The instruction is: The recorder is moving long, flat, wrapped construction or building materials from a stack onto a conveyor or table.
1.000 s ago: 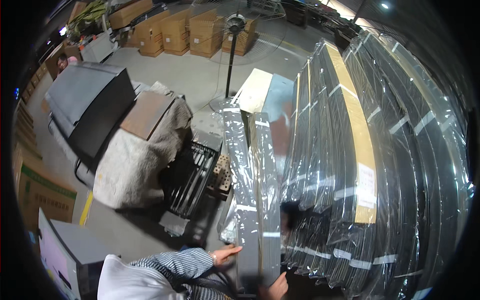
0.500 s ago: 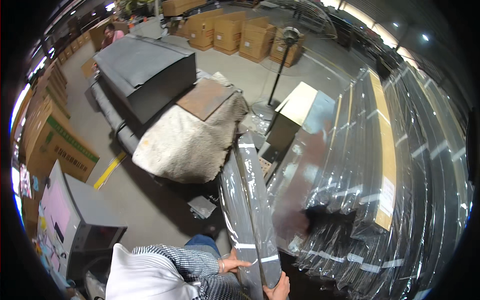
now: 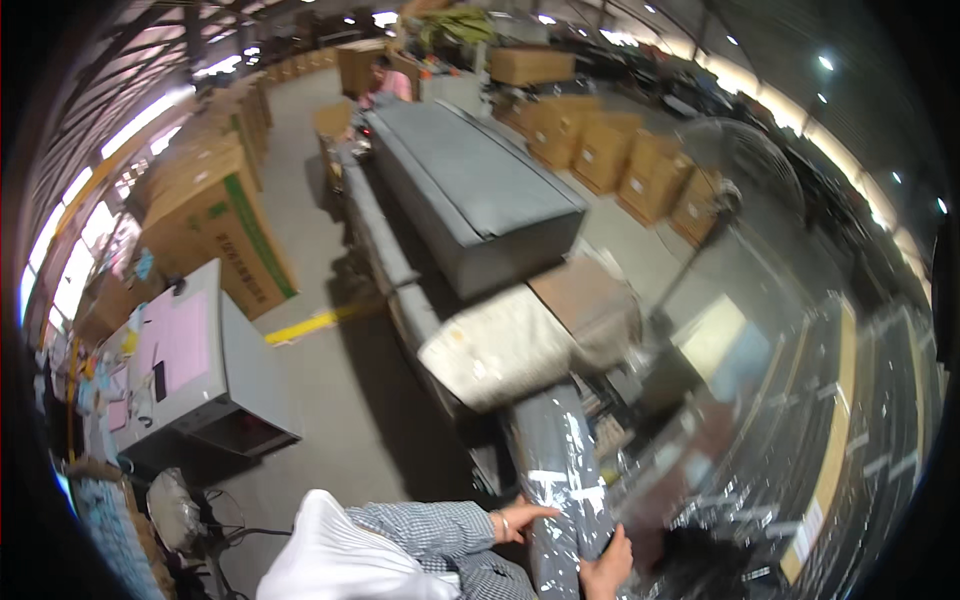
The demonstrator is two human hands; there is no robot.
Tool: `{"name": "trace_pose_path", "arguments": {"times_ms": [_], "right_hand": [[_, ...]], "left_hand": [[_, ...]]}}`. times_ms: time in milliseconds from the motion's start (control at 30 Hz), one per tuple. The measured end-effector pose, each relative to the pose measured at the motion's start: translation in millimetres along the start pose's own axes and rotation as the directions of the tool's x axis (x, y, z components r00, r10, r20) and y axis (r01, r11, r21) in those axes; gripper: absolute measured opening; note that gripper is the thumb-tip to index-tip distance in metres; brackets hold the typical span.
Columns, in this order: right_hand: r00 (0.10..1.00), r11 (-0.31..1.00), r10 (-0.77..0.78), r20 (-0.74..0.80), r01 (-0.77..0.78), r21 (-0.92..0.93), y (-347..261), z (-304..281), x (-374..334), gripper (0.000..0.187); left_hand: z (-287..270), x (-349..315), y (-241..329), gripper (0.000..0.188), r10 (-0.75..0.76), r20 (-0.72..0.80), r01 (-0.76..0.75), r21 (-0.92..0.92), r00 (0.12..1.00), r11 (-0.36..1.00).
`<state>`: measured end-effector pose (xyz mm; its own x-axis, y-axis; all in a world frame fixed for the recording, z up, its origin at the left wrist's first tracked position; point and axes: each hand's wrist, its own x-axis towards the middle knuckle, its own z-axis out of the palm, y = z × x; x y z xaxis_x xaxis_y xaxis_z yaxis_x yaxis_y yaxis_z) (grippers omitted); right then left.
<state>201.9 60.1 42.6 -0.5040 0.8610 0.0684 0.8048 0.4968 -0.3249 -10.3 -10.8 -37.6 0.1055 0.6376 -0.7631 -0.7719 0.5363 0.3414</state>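
Presently, the view is turned more to the left than half a second ago, so the long grey cabinet (image 3: pixel 470 170) has come near the middle of the scene, and the stack of plastic-wrapped panels (image 3: pixel 790 440) has gone toward the right rim. The pair of wrapped grey panels (image 3: pixel 564 535) is, as before, between the hands at the near side, with its far end now by the near edge of the cloth-covered block (image 3: pixel 500 345). In my judgement, this means that the load follows the turn of the body and the hold is kept.

The left hand (image 3: pixel 518 521) is half closed on the left edge of the pair, with a digit laid over the upper face; the right hand (image 3: pixel 607 570) is half closed along the right edge.

What the fingers do underneath is hidden, and the near end of the panels is cut off by the lower rim. Whether the far end touches the block or only passes below it, I cannot tell. The standing fan (image 3: pixel 728 203) and the stack are smeared by motion, and the far co-worker (image 3: pixel 393 84) is too small for seeing the work there.
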Motion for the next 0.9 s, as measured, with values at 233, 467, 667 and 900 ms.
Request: {"name": "trace_pose_path", "arguments": {"times_ms": [233,467,667,900], "right_hand": [[0.989,0.992,-0.105,0.109,0.112,-0.064,-36,-35,47,0.087],[0.992,0.996,-0.048,0.113,0.056,-0.073,-53,-33,83,0.082],[0.988,0.992,-0.129,0.085,0.128,0.021,-36,5,108,0.075],[0.948,0.949,-0.312,-0.068,0.307,-0.069,-38,66,180,0.075]], "left_hand": [[-10,17,36,0.111,-0.006,-0.001,0.005,-0.070,1.000,0.998],[-9,29,80,0.111,-0.117,-0.026,0.115,-0.075,0.993,0.991],[-35,66,80,0.126,-0.099,-0.089,0.085,-0.150,0.991,0.985],[-56,133,118,0.122,0.036,-0.163,-0.076,-0.249,0.986,0.966]]}}
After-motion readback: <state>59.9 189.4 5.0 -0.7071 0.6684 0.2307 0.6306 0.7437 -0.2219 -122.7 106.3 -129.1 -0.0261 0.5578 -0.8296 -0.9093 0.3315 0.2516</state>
